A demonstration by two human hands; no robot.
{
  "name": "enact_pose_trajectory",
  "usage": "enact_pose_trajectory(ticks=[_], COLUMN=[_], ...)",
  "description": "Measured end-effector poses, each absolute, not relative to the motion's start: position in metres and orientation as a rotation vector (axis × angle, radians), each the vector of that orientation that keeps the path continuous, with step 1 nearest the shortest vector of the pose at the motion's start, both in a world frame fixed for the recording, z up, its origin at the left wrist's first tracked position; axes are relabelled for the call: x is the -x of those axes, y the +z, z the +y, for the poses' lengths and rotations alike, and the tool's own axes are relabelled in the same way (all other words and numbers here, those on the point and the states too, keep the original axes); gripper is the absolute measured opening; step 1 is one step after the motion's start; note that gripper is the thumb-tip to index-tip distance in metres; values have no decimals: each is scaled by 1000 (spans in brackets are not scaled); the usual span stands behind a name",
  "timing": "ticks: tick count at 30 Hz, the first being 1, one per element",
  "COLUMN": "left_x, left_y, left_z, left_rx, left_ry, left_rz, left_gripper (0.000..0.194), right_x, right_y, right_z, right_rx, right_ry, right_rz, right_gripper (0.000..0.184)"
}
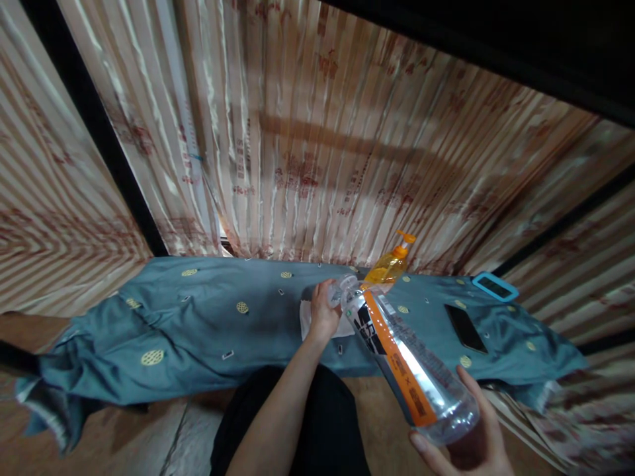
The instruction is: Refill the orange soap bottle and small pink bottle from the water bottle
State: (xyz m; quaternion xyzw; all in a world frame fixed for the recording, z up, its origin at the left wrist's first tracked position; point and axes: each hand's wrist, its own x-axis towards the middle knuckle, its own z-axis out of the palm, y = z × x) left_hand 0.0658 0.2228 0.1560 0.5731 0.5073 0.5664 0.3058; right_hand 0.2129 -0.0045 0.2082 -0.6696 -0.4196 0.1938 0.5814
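My right hand (464, 441) grips the base of a clear plastic bottle (407, 360) with an orange and black label. The bottle is tilted, its mouth pointing away from me toward my left hand. My left hand (323, 311) is closed at the bottle's mouth and rests on a white cloth or tissue (310, 320) lying on the teal patterned cloth (198, 324). What the left fingers pinch is hidden. Just behind the bottle's mouth stands an orange pump bottle (391, 264).
The teal cloth covers a long low surface before striped, printed curtains (322, 145). A black phone (465, 327) lies on the cloth at right, and a blue-framed device (495, 286) sits beyond it. My dark-clothed lap (317, 423) is below.
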Motion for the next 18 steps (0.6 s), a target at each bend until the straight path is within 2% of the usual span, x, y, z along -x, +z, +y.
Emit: enact_pose_trajectory(ticks=[18], left_x=[-67], left_y=[157], left_z=[224], left_rx=[-1494], left_ry=[1514], left_rz=[1332], left_gripper=[48], right_x=[-209], right_y=[208], right_z=[-3], right_rx=[1561], right_ry=[422], right_rz=[-975], right_gripper=[109])
